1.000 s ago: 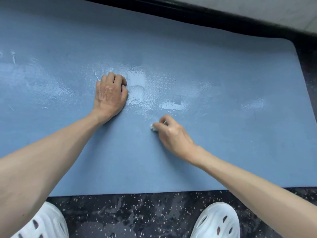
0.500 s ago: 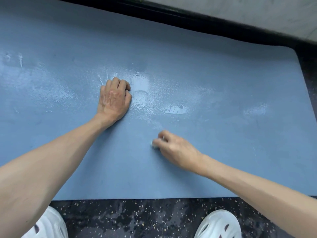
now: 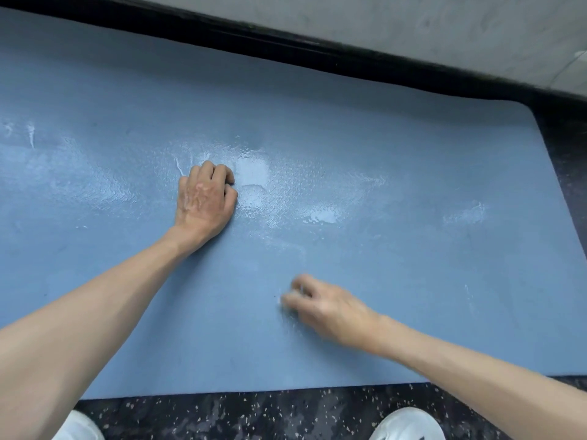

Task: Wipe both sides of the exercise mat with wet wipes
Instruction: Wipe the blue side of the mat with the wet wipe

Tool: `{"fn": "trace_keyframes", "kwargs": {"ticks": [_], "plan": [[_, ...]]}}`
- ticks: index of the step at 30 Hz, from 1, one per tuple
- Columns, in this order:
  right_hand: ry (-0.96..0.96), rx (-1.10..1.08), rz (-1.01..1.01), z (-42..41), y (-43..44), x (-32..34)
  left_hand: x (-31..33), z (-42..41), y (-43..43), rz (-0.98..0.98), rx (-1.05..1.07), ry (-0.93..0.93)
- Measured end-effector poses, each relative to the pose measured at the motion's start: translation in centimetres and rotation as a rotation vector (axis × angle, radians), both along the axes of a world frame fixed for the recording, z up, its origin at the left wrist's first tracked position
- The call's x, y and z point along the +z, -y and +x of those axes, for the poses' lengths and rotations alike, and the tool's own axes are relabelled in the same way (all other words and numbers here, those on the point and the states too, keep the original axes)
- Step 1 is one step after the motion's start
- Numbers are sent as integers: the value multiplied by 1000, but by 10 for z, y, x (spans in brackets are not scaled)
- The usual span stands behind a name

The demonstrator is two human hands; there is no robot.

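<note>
**Desk:** What does the head camera give you?

**Operator:** I see a blue exercise mat (image 3: 381,147) lying flat on a dark speckled floor (image 3: 254,414). Its rounded far-right corner is in view. A black strip (image 3: 286,42) runs along its far edge, with a pale grey surface (image 3: 413,23) beyond.

**Desk:** And the hands?

**Operator:** The left hand (image 3: 205,198) rests on the mat left of centre, fingers curled under into a fist, knuckles down. I make out nothing inside it. The right hand (image 3: 327,308) sits nearer the front edge, right of centre, low on the mat and smeared by motion blur. Its fingers are bent and bunched round a pale scrap at the tips, the wet wipe (image 3: 282,301), which touches the mat. Only a sliver shows, and I cannot tell how it is folded.

**Desk:** Where is the mat wet?

**Operator:** Glossy wet patches (image 3: 254,173) lie just beyond and to the right of the left hand. There is more sheen towards the right end and across the far left.

**Desk:** Anything else in frame?

**Operator:** A white left shoe (image 3: 79,427) and a white right shoe (image 3: 406,423) are cut off by the bottom edge. Both stand on the floor just short of the mat's near edge. Both forearms are bare.
</note>
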State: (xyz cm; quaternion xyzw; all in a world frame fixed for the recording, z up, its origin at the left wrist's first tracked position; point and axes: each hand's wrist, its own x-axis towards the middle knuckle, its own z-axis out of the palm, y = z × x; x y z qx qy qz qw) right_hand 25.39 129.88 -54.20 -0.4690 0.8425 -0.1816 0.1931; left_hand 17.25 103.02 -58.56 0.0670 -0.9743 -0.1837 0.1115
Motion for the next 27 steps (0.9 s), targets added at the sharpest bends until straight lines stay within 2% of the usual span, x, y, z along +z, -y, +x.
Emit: {"fn": "trace_keyframes", "kwargs": {"ticks": [3,5,7,12,13,14,19,22,24,27], "plan": [[-141,-439,-95,-51,29,-9,-1,0,0,-19,17,-9],[-176,-551,-106,-64,40,-10,-1,0,0,-27,15,-14],[-162,-476,-86,-47,37,-8,0,0,-1,-28,15,-15],[126,48,65,38,5,13,-3,1,0,-34,28,-16],[124,82,46,36,3,15,-4,1,0,-38,27,-18],[25,96,27,25,6,14,-4,1,0,-44,26,-21],[-225,-391,-96,-88,43,-3,-4,-2,-2,-55,26,-12],[-235,-662,-96,-140,49,-3,-6,-3,0,-57,17,-33],[-238,-681,-113,-137,49,-2,-6,-3,0,-52,19,-42],[-188,-526,-125,-84,32,-7,-7,-2,1,-46,24,-49]]}}
